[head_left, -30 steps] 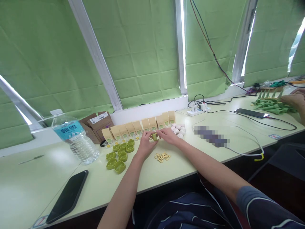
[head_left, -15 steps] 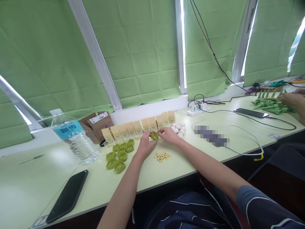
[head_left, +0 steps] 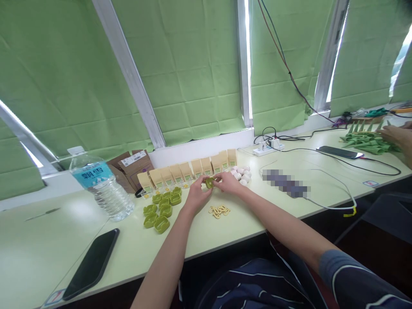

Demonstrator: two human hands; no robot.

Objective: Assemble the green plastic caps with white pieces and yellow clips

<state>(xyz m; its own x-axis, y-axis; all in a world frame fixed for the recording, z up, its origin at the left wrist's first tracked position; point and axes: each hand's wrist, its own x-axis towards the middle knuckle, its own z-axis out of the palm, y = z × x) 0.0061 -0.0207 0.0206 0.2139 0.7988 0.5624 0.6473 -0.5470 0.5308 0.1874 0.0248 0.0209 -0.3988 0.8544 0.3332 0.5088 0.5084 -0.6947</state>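
Note:
A small olive-green cup-like plastic piece (head_left: pixel 210 183) is held just above the table, between my two hands. My left hand (head_left: pixel 197 193) closes its fingers around the piece's left side. From the right, my right hand (head_left: pixel 228 182) pinches its edge; whether those fingers also hold something small is hidden. Several matching green pieces (head_left: pixel 162 223) lie in a cluster left of my left hand. A small heap of pale yellow curved pieces (head_left: pixel 219 210) rests below my hands. Whitish rounded pieces (head_left: pixel 243 175) are piled beyond my right wrist.
Tan cards in clear stands (head_left: pixel 176 173) form a row behind my hands. A water bottle (head_left: pixel 102 186), a cardboard box (head_left: pixel 135 169) and a phone (head_left: pixel 92 264) stand or lie at left. Cables and a power strip (head_left: pixel 268 149) are at right, where another person's hand (head_left: pixel 399 138) handles green pieces.
The green piece has turned slightly in my hands, and my right fingers have come further over its edge. The other person's hand at far right has shifted a little.

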